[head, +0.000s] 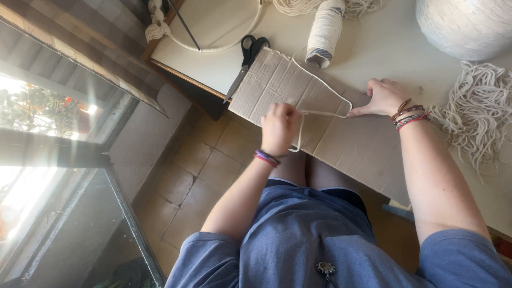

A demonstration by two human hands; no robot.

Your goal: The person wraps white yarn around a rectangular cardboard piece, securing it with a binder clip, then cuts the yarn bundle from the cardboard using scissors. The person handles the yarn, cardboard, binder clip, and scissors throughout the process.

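— Clenched around the cream cord (324, 113), your left hand (279, 129) sits at the near edge of the cardboard sheet (335, 138), fist closed, bracelets at the wrist.

— And what lies left of that hand?

— You have black scissors (246, 59) lying at the cardboard's far left corner, blades pointing toward the floor. Beyond them a loop of thick rope (214, 46) rests on the pale table (384, 52).

— Where does the cord run?

— From your left fist it stretches flat across the cardboard to your right hand (385, 97), then loops back up over the sheet toward the spool (325, 30) lying just past the cardboard's far edge.

— How is your right hand?

— You press it down on the cardboard, thumb pinning the cord's bend against the sheet; the fingers are curled, not wrapped around anything.

— Further right?

— You have a loose pile of cut cords (481, 115) near your right wrist, and a large white cone of yarn (476, 24) behind it.
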